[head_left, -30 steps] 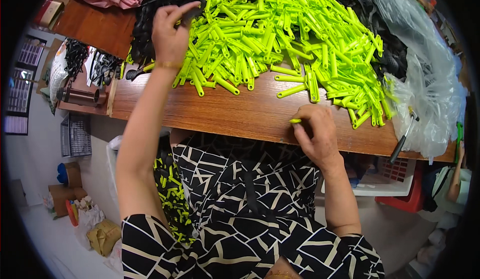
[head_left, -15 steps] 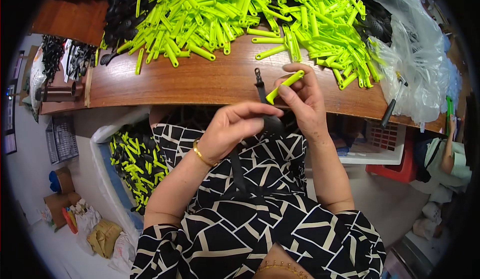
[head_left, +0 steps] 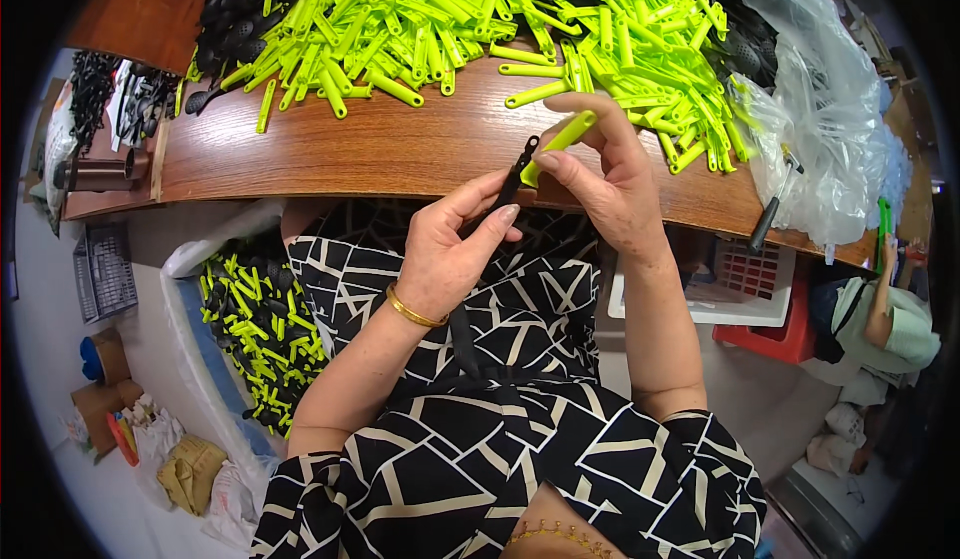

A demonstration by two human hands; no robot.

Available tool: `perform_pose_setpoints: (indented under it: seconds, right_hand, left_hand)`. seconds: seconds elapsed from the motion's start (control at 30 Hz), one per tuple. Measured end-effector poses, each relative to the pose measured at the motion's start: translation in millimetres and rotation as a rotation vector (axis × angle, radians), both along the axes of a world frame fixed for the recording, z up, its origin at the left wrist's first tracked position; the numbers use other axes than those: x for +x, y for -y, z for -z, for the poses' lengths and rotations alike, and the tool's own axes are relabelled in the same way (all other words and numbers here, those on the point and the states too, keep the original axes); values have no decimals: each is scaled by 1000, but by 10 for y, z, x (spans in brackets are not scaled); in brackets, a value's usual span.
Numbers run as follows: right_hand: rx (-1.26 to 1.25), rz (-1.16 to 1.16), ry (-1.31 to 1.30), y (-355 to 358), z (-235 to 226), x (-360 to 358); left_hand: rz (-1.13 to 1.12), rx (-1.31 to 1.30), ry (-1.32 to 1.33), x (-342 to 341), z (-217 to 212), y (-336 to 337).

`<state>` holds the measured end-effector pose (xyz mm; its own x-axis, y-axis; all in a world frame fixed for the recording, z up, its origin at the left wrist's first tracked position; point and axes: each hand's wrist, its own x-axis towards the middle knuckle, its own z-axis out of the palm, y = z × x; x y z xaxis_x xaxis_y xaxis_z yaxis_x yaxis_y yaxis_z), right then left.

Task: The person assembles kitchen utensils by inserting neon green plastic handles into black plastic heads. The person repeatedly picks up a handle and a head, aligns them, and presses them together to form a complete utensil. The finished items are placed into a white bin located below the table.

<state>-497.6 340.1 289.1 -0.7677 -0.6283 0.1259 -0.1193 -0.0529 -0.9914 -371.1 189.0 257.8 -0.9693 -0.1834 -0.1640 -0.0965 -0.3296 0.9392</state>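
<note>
Above the near edge of the wooden table (head_left: pixel 330 164), both hands meet in front of the body; I watch through the head view. Left hand (head_left: pixel 455 244): thumb and fingers closed in a pinch on a slim black utensil stem (head_left: pixel 521 162), its holed tip clear of the grip, its lower end hidden from me. Right hand (head_left: pixel 622 194): thumb beneath, fingers curled over, gripping one neon-green plastic handle (head_left: pixel 568 139).

Key relation, as I judge it: handle end against stem tip. Handle lies up and left of the right palm, long axis slanting from lower left to upper right. Stem slants the same way, though steeper. Handle's lower end overlaps the stem's upper part from my angle; contact I cannot tell. Each piece is nearest the hand gripping it.

Beyond both hands, a heap of loose neon-green handles (head_left: pixel 400 24). Below and left of the left hand, a bin (head_left: pixel 180 309) of black and green pieces. Right of the right hand, clear plastic sheeting (head_left: pixel 815 129).
</note>
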Motion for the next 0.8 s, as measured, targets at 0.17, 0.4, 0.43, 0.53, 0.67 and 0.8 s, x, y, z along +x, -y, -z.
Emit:
perform_pose_setpoints:
  seconds: [0.17,0.4,0.43,0.53,0.67,0.8]
  right_hand:
    - [-59,-4,115,-7,82,9]
    - [-90,46,100,-77,139,-34]
    - [-72,45,85,-82,159,-57]
    - [-22,11,141,-113,128,-86]
    - [2,-22,152,-137,120,-84]
    - [-162,-67,275,-124,158,18]
  left_hand:
    - [20,-116,42,2,-59,43]
    - [70,-171,20,-29,-95,102]
    - [72,-179,18,-24,-91,94]
    - [89,-189,-18,-1,-97,73]
    - [115,-176,-53,24,-80,65]
    - [134,-121,-101,96,22,24]
